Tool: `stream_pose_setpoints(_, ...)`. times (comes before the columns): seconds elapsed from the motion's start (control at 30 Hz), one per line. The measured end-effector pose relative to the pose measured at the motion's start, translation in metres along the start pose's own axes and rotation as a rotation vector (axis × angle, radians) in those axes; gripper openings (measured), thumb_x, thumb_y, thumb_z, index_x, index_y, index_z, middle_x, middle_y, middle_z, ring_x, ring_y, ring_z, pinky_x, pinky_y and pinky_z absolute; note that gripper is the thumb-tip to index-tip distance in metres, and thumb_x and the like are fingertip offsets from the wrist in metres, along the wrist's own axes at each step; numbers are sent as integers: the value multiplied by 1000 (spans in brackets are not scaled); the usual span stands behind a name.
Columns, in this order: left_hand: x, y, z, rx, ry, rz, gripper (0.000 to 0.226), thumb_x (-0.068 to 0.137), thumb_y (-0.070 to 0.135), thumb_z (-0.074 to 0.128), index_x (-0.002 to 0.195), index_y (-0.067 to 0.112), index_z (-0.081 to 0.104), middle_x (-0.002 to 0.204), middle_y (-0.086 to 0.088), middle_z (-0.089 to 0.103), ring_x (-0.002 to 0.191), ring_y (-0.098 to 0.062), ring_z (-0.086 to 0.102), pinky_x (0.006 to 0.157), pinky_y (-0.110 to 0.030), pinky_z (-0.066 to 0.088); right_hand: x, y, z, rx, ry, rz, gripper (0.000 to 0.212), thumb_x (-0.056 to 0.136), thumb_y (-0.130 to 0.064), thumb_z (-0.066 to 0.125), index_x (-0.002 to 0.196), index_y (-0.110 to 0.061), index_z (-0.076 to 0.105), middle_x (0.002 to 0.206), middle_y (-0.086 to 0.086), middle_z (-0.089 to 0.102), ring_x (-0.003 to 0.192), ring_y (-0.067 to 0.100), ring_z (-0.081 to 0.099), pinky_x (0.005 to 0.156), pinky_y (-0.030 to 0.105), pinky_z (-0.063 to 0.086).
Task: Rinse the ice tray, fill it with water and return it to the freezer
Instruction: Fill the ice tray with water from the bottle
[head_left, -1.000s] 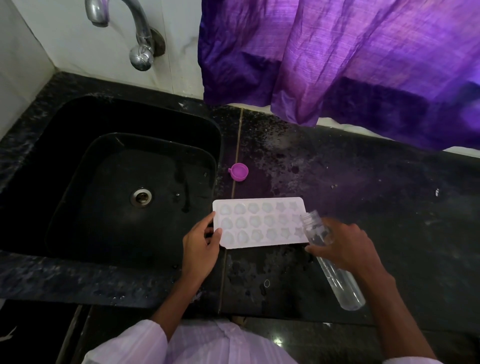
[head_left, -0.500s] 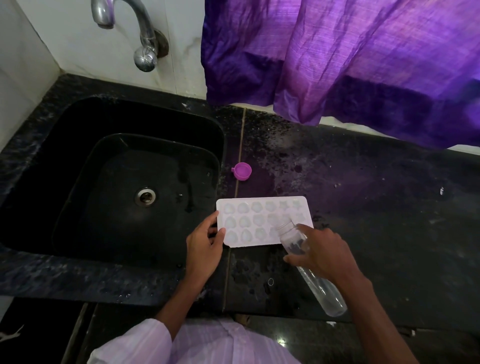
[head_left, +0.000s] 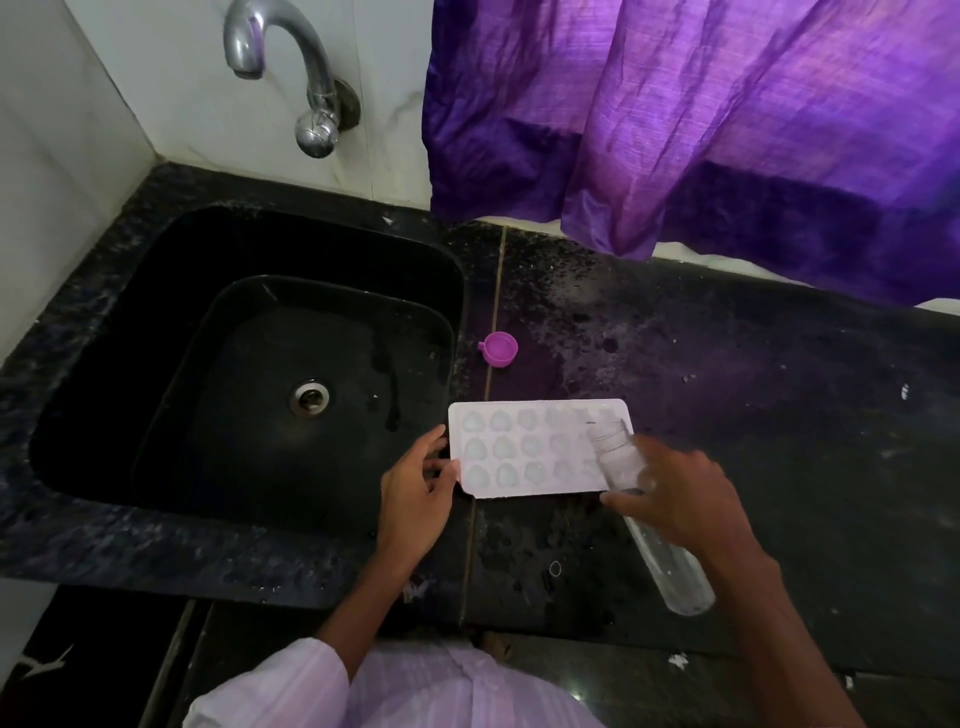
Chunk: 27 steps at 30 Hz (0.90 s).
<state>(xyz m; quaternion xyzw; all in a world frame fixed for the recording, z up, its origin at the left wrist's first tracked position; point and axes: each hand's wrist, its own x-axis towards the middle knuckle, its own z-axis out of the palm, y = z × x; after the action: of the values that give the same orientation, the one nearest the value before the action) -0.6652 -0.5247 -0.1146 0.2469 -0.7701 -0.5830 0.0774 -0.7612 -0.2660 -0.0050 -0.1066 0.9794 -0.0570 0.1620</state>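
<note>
Touching the left edge of the tray (head_left: 519, 453) with the left hand (head_left: 415, 491), fingers loose and spread; tray flat on the desk (head_left: 789, 441) between the hands. Gripping a clear bottle (head_left: 667, 569) in the right hand (head_left: 675, 501), tilted, open mouth over the tray's right end, base toward the body. Beyond the left hand, a pink cap (head_left: 500, 351) on the desk; to its left, the sink (head_left: 171, 291).

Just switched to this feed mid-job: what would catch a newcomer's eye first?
The bright purple curtain hanging over the back right of the dark counter stands out most. Next, the white ice tray lies on the counter just right of the black sink, with the right hand holding a tilted clear bottle over its right end and the left hand touching its left edge.
</note>
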Motion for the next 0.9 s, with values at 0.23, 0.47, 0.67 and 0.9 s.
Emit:
stream_pose_setpoints(0.23,42,25,-5,196,62,240,34,91,8,66,124,11,66,120,-4,64,100,-19,63,88,-40,55,-18,32,-5,273,211,65,59,70,-54,83,116,-31,53,97,-3,74,83,24,71,73,42,59)
stream_pose_setpoints(0.47,134,75,18,509,-168,397,46,93,17,68,137,11,57,134,-14,56,121,-31,56,106,-42,45,-52,32,-9,581,480,95,62,66,-36,90,115,-16,59,92,-8,66,79,12,64,73,18,45)
stream_pose_setpoints(0.67,157,90,53,912,-425,254,71,93,46,64,154,35,31,156,-18,30,139,-42,33,110,-55,39,-67,24,2,755,643,108,64,63,-28,90,118,-13,60,92,-18,63,81,-7,60,71,-2,44)
stream_pose_setpoints(0.9,171,83,68,1034,-396,323,54,91,34,69,142,25,53,138,-16,44,128,-39,44,102,-51,46,-72,14,9,841,679,46,61,63,-30,89,115,-10,62,94,-11,67,81,-9,65,74,-1,45)
